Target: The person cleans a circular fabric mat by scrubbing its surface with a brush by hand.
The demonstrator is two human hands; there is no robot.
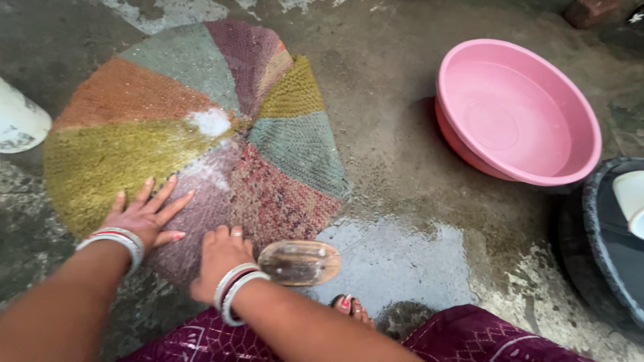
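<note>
At the bottom edge lay folds of maroon patterned cloth (469, 338), with toes (352, 307) showing just above them on the wet concrete floor (402, 141). Both forearms reached up from there, each wrist ringed with bangles.

The right hand (218, 258) rested knuckles-up on the near edge of the round mat (194, 134), fingers curled under; whether they gripped anything could not be told. A wooden scrubbing brush (300, 262) lay just beside that wrist, its oval back up, partly on the mat's rim and partly over the wet floor. Whether the hand touched it was unclear.

The left hand (146, 216) pressed flat on the mat to the left, fingers spread wide apart and holding nothing, palm down on the purplish and yellow wedges.

The mat itself was knitted in wedges of yellow, orange, grey-green, purple and mixed red, lying flat on the floor with a blob of white lather (211, 122) near its centre.

Farther right stood a pink plastic basin (577, 127), well apart from the mat. A dark tub (597, 228) sat at the right edge, and a white container (19, 121) at the left.
</note>
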